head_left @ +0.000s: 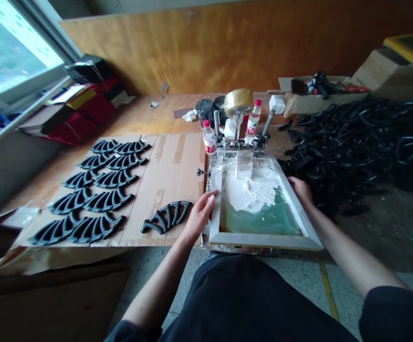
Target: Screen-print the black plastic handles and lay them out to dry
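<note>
A screen printing frame with a metal rim and green mesh lies in front of me, hinged to a clamp at its back. Thick white ink is smeared over the far half of the mesh, where a pale squeegee block rests. My left hand is closed at the frame's left rim, thumb on top. On the opposite rim my right hand has its fingers curled against the side, their tips partly hidden. One black curved, ribbed part lies on cardboard just left of my left hand.
More ribbed black parts lie in two columns on the cardboard. A large heap of black pieces covers the right side. Red-capped bottles, a tape roll and dark tubs stand behind the clamp.
</note>
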Action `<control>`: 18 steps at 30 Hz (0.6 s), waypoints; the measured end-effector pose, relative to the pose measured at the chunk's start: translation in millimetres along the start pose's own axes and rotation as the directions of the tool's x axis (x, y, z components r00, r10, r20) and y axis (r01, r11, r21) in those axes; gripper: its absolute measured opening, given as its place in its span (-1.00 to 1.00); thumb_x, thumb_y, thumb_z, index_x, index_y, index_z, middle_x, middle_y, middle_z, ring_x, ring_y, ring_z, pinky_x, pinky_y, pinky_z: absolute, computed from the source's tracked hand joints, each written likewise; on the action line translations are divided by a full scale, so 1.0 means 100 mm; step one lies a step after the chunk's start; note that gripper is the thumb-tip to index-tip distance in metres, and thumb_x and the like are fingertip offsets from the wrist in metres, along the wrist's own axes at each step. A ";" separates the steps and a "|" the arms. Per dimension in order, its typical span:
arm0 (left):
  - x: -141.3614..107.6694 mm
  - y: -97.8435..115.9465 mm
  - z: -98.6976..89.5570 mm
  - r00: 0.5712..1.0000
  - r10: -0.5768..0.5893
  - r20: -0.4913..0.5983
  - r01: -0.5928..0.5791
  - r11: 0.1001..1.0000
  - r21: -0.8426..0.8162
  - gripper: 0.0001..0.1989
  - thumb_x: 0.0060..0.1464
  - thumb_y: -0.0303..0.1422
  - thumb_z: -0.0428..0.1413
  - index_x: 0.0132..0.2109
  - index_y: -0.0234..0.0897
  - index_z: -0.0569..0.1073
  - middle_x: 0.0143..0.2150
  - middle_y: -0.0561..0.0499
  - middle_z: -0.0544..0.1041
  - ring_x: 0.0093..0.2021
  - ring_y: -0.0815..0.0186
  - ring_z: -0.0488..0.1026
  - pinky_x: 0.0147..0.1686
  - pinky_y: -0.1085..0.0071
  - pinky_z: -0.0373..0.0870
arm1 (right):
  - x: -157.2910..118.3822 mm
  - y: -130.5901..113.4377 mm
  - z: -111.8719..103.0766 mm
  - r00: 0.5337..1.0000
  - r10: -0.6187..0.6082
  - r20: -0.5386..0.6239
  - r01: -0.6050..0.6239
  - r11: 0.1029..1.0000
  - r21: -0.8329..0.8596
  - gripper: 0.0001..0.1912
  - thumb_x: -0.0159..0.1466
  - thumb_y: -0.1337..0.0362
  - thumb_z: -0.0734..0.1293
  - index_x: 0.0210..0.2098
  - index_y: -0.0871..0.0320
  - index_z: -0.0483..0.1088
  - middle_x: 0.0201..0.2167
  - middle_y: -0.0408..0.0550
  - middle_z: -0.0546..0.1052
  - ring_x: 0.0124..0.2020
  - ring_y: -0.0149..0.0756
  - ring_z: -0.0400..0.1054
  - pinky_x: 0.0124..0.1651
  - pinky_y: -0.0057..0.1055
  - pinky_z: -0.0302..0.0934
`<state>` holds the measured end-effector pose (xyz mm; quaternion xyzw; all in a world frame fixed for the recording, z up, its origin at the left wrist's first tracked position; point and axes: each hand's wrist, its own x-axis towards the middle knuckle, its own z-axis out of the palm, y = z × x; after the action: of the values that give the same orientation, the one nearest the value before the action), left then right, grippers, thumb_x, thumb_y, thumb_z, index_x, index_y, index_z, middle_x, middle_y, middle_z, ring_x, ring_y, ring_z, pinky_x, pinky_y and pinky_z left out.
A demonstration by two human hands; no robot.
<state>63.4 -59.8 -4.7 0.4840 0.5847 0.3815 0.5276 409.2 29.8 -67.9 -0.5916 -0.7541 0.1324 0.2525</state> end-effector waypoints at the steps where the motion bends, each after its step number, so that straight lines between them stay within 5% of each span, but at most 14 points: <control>1: 0.00 -0.16 0.02 1.000 -0.029 -0.004 0.029 0.999 0.038 -0.40 0.12 0.02 0.03 0.21 -0.18 0.34 -0.48 0.11 0.37 -0.54 0.44 0.21 -0.54 0.51 0.16 | 0.09 0.02 -0.06 0.997 0.049 -0.059 -0.050 0.999 -0.003 -0.68 0.38 0.16 0.18 0.02 0.17 0.37 0.01 0.11 0.42 -0.08 -0.19 0.37 -0.08 -0.21 0.34; 3: 0.04 -0.45 0.07 0.998 -0.063 -0.030 0.067 0.988 0.139 -0.35 0.12 -0.05 0.05 0.31 -0.13 0.20 -0.51 0.15 0.32 -0.55 0.45 0.20 -0.52 0.52 0.15 | 0.31 -0.11 -0.09 0.988 0.052 -0.146 -0.055 0.998 -0.018 -0.61 0.34 0.16 0.22 0.10 0.19 0.34 0.11 0.21 0.35 0.02 -0.08 0.32 -0.05 -0.18 0.32; 6: 0.15 -0.71 0.12 0.994 -0.079 -0.072 0.097 0.951 0.295 -0.36 0.15 -0.11 0.02 0.33 -0.15 0.17 -0.52 0.16 0.31 -0.54 0.44 0.24 -0.49 0.53 0.16 | 0.62 -0.60 0.05 0.983 -0.145 -0.109 0.134 0.986 -0.102 -0.38 0.16 0.17 0.42 0.17 0.20 0.27 0.19 0.18 0.29 0.17 0.03 0.19 0.08 -0.12 0.22; 9: 0.23 -0.80 0.12 0.992 -0.111 -0.068 0.127 0.934 0.335 -0.39 0.14 -0.09 0.02 0.30 -0.15 0.21 -0.50 0.15 0.36 -0.53 0.42 0.28 -0.49 0.51 0.20 | 0.70 -1.04 0.23 0.968 -0.216 0.124 0.235 0.959 -0.158 -0.62 0.14 0.25 0.43 -0.05 0.17 0.42 -0.10 0.07 0.50 -0.04 -0.08 0.34 -0.04 -0.22 0.24; 12: 0.24 -0.81 0.10 0.990 -0.120 -0.074 0.139 0.931 0.337 -0.42 0.13 -0.07 0.04 0.26 -0.12 0.27 -0.46 0.12 0.42 -0.51 0.41 0.33 -0.47 0.50 0.26 | 0.48 -1.16 0.31 0.925 -0.255 0.283 0.304 0.942 -0.143 -0.91 0.22 0.29 0.35 -0.26 0.15 0.45 -0.31 -0.02 0.53 -0.25 -0.20 0.39 -0.23 -0.35 0.22; 18: 0.23 -0.85 0.10 0.989 -0.113 -0.099 0.138 0.943 0.303 -0.44 0.13 -0.08 0.05 0.24 -0.13 0.31 -0.41 0.08 0.46 -0.45 0.38 0.37 -0.45 0.49 0.28 | 0.03 -1.00 0.14 0.647 -0.628 0.432 0.656 0.748 0.103 -0.77 0.15 0.52 0.26 -0.30 0.12 0.46 -0.33 -0.10 0.53 -0.27 -0.30 0.38 -0.25 -0.44 0.15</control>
<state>60.1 -58.6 -92.9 0.5067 0.6875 0.2700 0.4445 318.6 8.0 -29.1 -0.2477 -0.9546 0.1409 0.0871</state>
